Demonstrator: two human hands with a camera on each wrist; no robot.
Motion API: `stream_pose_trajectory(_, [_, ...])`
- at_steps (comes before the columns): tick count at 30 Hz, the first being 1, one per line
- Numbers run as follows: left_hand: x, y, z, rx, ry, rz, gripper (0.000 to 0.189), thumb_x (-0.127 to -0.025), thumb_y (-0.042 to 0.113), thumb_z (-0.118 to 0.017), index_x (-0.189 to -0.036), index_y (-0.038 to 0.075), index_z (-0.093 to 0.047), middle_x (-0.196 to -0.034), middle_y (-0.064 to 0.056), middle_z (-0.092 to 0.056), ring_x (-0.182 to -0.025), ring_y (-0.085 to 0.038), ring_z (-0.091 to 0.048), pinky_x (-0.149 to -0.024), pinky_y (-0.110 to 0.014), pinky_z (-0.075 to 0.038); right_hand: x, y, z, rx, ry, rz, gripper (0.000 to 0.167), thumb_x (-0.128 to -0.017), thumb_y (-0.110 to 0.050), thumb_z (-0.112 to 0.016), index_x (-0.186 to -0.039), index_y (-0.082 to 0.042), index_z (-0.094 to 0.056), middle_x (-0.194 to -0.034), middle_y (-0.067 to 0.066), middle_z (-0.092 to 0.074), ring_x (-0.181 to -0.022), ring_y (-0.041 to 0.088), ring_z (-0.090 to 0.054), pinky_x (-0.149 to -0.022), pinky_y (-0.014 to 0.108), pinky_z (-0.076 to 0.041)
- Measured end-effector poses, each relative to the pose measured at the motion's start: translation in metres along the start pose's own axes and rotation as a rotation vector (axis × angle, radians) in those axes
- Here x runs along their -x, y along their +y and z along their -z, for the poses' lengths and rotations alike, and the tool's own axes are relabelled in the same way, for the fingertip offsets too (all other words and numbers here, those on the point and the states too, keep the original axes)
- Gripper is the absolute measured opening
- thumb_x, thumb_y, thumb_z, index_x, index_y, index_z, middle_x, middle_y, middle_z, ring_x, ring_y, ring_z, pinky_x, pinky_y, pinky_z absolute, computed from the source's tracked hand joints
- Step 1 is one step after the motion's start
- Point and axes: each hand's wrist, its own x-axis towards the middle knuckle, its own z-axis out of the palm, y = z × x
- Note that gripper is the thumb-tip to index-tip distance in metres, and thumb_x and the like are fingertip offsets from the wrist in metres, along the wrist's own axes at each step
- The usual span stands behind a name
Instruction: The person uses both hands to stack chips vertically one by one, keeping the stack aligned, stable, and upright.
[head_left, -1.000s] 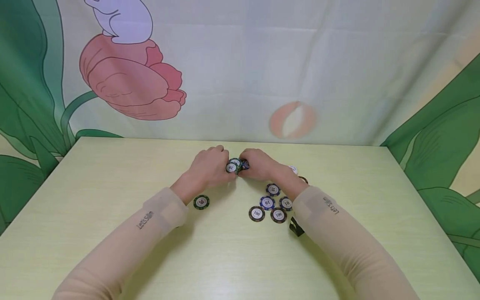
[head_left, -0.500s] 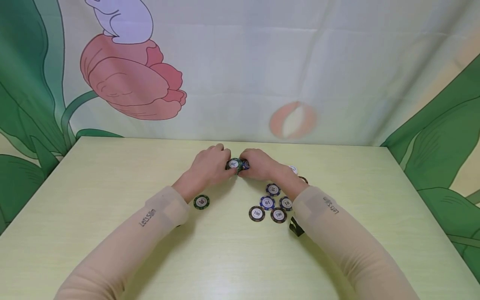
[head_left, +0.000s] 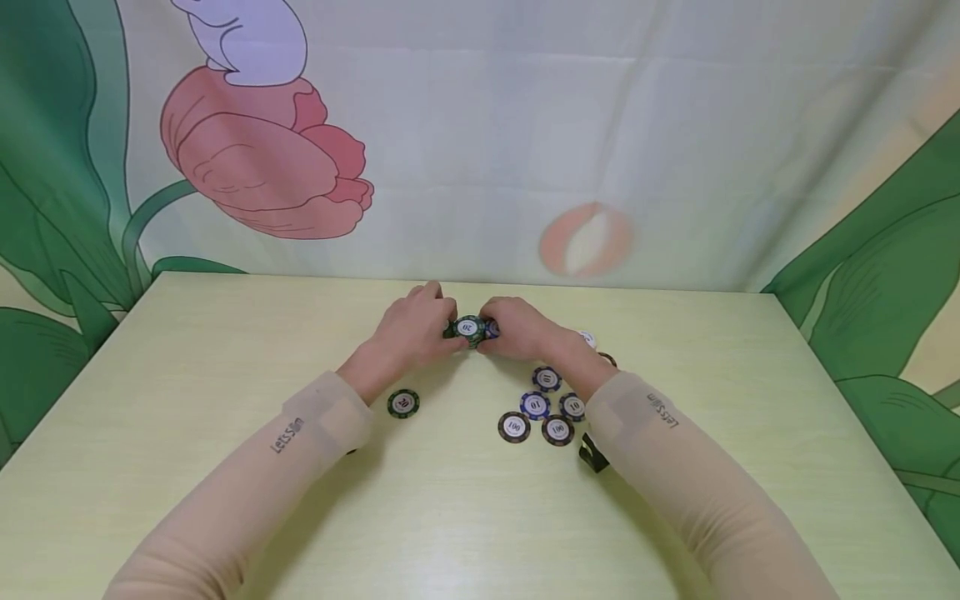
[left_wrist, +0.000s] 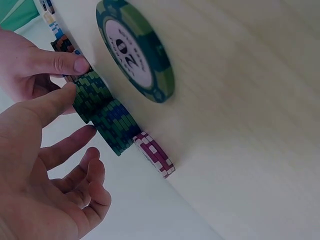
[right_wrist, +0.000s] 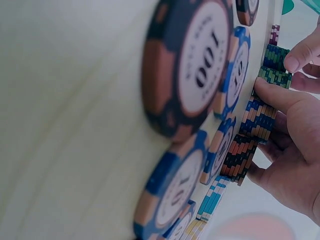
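My left hand point(head_left: 415, 327) is beside a stack of green poker chips point(head_left: 469, 327) marked 20, its thumb at the near edge and its fingers loosely bent. A second, darker green stack point(left_wrist: 116, 126) stands next to it. From the other side my right hand point(head_left: 517, 329) holds the first green stack, thumb point(right_wrist: 274, 95) along the near face and the other fingers reaching behind. Beside that hand, blue chips point(right_wrist: 257, 119) and black-and-orange chips point(right_wrist: 240, 156) stand stacked in the same row. Magenta chips point(left_wrist: 155, 155) end the row at the left.
A lone green 20 chip point(head_left: 403, 403) lies flat near my left wrist. Blue 10 chips point(head_left: 535, 405) and black 100 chips point(head_left: 513, 427) lie flat at the right. A black object point(head_left: 593, 454) shows partly under my right sleeve. A printed curtain point(head_left: 450, 150) hangs behind the table point(head_left: 435, 517).
A green chip held by my left hand has gone onto the top of the green stack. That hand has drawn slightly left; my right hand stays in place.
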Motion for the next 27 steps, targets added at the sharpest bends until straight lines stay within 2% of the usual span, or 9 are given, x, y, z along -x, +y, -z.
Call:
stream_pose_trajectory(9, [-0.0022,0.0009,-0.0004,-0.012,0.006,-0.008,0.033,-0.092,0.036,-0.08,-0.102,0.005,-0.073,-0.107,-0.012,-0.056,-0.093,-0.026,-0.053,-0.076,-0.041,-0.051,0.0001,0.0009,-0.0006,-0.01,0.004,-0.001,0.035,-0.092,-0.017,-0.079,-0.117,0.004,-0.067,-0.114,0.013,-0.067,-0.104,0.026,-0.062,-0.097,0.037,-0.047])
stream_pose_trajectory(27, [-0.0047,0.0036,-0.0017,-0.027,0.007,-0.023,0.034,-0.093,0.032,-0.079,-0.11,0.004,-0.073,-0.111,-0.013,-0.058,-0.098,-0.028,-0.055,-0.077,-0.042,-0.052,0.0004,0.0013,-0.0004,-0.001,0.006,0.009,0.033,-0.092,-0.016,-0.079,-0.116,0.003,-0.068,-0.112,0.012,-0.067,-0.101,0.025,-0.061,-0.095,0.038,-0.047])
